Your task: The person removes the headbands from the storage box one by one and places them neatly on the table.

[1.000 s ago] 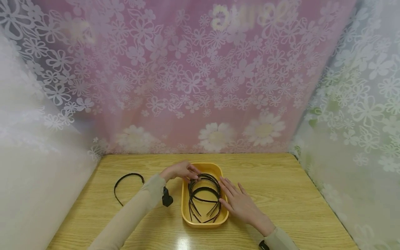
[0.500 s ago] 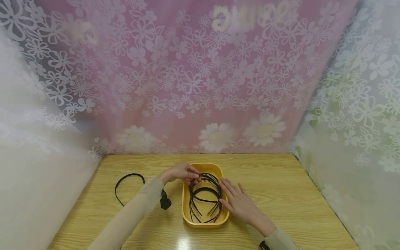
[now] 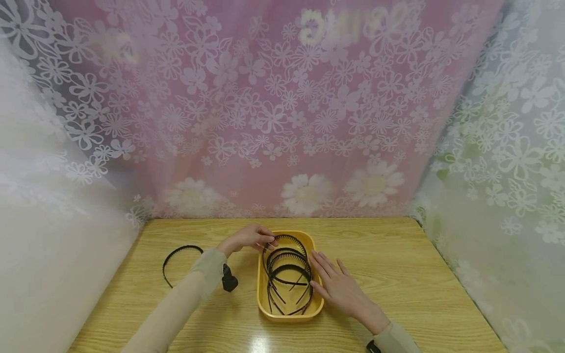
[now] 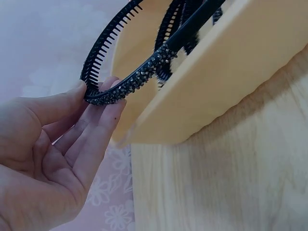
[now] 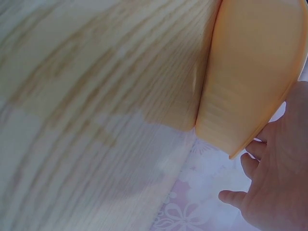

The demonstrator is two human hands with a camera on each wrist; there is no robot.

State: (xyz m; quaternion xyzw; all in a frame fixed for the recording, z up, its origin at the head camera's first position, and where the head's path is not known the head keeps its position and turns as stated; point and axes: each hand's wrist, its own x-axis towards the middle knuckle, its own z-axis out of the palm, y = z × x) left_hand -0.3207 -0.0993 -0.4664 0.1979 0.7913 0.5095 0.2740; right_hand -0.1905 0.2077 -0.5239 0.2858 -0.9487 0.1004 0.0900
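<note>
My left hand [image 3: 247, 239] pinches a black toothed headband [image 4: 139, 78] between thumb and fingers. Dark sparkly beads cover part of its band. In the head view this headband is raised at the far left part of a yellow plastic basket [image 3: 289, 318], its legs still reaching down inside. Several other black headbands [image 3: 289, 267] lie overlapped in the basket. With fingers straight, my right hand [image 3: 342, 289] rests against the basket's right rim. The right wrist view shows its fingers partly hidden behind the basket wall [image 5: 250, 72].
Left of the basket, a single black headband [image 3: 164, 266] lies on the wood-grain table [image 3: 379, 255], partly behind the left sleeve [image 3: 176, 294]. A pink flowered curtain [image 3: 273, 122] hangs behind the table, with pale sheets on both sides.
The left hand has drawn one headband away from the others, towards the far left of the basket. The right hand has stayed at the rim.
</note>
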